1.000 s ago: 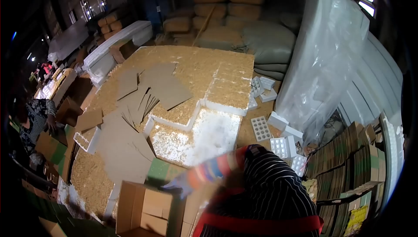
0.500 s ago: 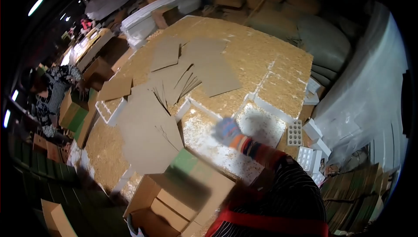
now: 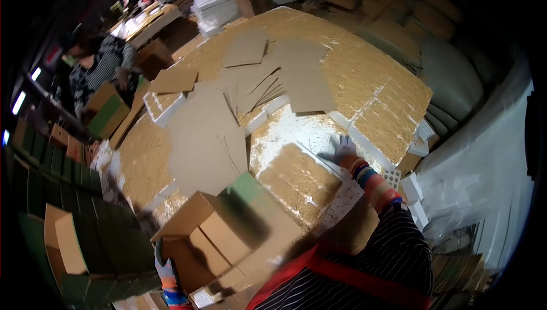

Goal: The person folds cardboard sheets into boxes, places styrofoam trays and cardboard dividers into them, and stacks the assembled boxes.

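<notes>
a: what's closest?
b: an open cardboard box [image 3: 191,219], gloved left hand [image 3: 164,264] against its left side. can't tell if it's gripping.
a: and the other one?
b: right hand [image 3: 343,151], fingers spread, at the far right edge of a sawdust-topped block [image 3: 296,180] just past the box. can't tell if that's a grip either.
a: anything in the way?
b: yeah, the box's green-marked flap [image 3: 242,190] sits between left hand and block. big cardboard sheets [image 3: 199,145] lie left of the block, and there's a holed tray [image 3: 392,176] near the right forearm.
a: further back?
b: a co-worker [image 3: 105,62] on the left by a green-striped box [image 3: 106,113], sacks [image 3: 456,76] on the right.
</notes>
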`<state>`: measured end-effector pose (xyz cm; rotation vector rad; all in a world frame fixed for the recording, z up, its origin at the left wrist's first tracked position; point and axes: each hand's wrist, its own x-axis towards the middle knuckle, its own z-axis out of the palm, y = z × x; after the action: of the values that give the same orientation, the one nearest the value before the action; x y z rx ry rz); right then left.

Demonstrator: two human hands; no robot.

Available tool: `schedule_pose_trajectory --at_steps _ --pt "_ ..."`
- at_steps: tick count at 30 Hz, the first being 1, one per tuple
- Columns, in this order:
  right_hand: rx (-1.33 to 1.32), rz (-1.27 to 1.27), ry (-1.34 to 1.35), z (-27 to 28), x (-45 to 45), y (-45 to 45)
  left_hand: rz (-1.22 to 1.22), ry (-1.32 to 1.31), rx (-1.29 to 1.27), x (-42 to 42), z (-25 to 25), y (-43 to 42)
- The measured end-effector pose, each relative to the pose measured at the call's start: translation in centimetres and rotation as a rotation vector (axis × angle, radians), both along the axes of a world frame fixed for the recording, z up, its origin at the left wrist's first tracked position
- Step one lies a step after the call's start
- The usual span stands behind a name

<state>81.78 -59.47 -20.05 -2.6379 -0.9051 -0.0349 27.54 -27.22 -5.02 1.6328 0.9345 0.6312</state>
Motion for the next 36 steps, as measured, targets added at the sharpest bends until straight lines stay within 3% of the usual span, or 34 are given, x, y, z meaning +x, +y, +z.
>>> schedule_pose_trajectory --at_steps 1,2,3,5,7,8,10,11,12,13,15,17,19,21,23,24,25,26,27,29,31,32,33,36 --pt "-0.223 0.064 0.095 -4.2 -0.1 0.2 0.019 -0.049 -0.066 0.9 0.8 -0.1" --pt "-0.054 0.075 0.592 -3.5 -0.8 1.4 0.025 -0.022 -0.019 1.1 0.4 0.5" --pt "-0.194 0.128 0.583 3.2 -3.8 2.5 0.036 0.015 0.017 0.6 -0.5 1.2" --pt "0.488 0.434 0.954 7.5 -5.5 2.4 0.02 0.0 0.049 0.3 0.0 0.3" --pt "0.563 0.35 1.132 6.8 -5.5 2.5 0.136 0.004 -0.127 1.9 2.2 -1.2" --pt "0.387 0.25 0.91 8.0 -5.3 2.5 0.152 -0.003 -0.076 1.1 -1.0 0.4" --pt "0.501 0.221 0.86 12.8 -4.0 4.0 0.203 -0.099 -0.09 -0.4 -1.1 0.2" --pt "0.469 0.167 0.933 17.6 -4.5 4.4 0.2 -0.166 -0.044 0.7 0.0 -0.6" --pt "0.674 0.291 1.119 21.8 -5.7 5.1 0.195 -0.233 0.002 1.7 1.0 -1.3" --pt "0.684 0.293 1.242 24.0 -5.6 5.8 0.179 -0.257 0.165 1.7 -0.3 -0.9" --pt "0.835 0.561 1.277 30.1 -9.4 8.3 0.268 -0.119 0.327 1.7 -1.5 -0.4" --pt "0.835 0.635 1.351 32.3 -12.4 11.5 0.36 -0.262 0.139 2.7 -0.8 -1.3" --pt "0.758 0.715 1.465 31.6 -14.9 15.7 0.331 -0.206 0.181 1.8 -2.4 -0.2" --pt "0.732 0.905 1.467 30.7 -18.4 20.0 0.324 -0.252 0.162 1.5 -1.9 -0.6" --pt "0.331 0.915 1.36 28.0 -17.9 23.9 0.386 -0.233 0.138 1.0 -2.4 -0.2" --pt "0.272 1.028 1.327 27.8 -19.1 24.8 0.42 -0.282 0.197 0.8 -3.6 0.6" --pt "0.208 1.14 1.291 27.7 -20.6 25.6 0.29 -0.596 -0.023 0.4 -4.7 1.3" --pt "-0.043 1.169 1.189 30.7 -22.7 24.8 0.372 -0.573 -0.089 0.3 -5.1 1.3" --pt "-0.111 1.288 1.113 28.8 -23.4 26.8 0.458 -0.55 -0.161 0.3 -5.7 1.4" --pt "-0.48 1.159 0.625 25.2 -23.6 30.5 0.386 -0.591 -0.164 0.8 -6.3 1.5" --pt "-0.593 1.391 0.482 26.3 -26.6 31.3 0.464 -0.653 -0.037 2.0 -4.2 -0.1" --pt "-0.602 1.524 0.426 25.6 -27.4 32.2 0.465 -0.583 0.014 1.9 -5.0 0.2" --pt "-0.61 1.454 0.67 22.9 -26.6 33.5 0.464 -0.511 0.06 1.8 -6.3 0.9" --pt "-0.815 1.391 0.272 27.5 -29.1 32.4 0.458 -0.246 0.124 2.3 -5.7 1.1"
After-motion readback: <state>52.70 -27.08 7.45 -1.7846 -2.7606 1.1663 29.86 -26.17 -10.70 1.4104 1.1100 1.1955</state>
